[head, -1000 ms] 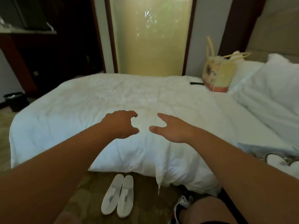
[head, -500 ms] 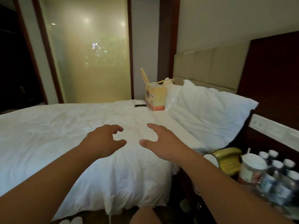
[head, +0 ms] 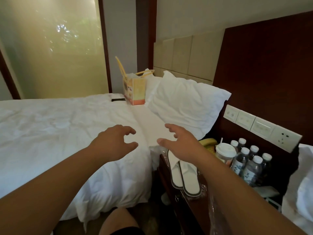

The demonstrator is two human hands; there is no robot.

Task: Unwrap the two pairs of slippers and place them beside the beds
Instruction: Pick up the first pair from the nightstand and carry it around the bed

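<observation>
Slippers [head: 185, 175]: light, floppy, slick crinkly wrap; pinch wrap's loose edge.
Fingers: both hands [head: 113, 143] [head: 182, 144] spread, empty.

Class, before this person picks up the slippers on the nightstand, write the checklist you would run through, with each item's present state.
1. Both hands free: ok; left hand and right hand are open and empty.
2. Slippers within view: ok, on the nightstand.
3. Right hand close to them: ok, it hovers above their far end.
4. Wrapper removed: not ok; clear plastic shows around them.
5. Water bottles clear of the path: ok, apart to the right.
6. Floor space beside the bed: cannot tell.
</observation>
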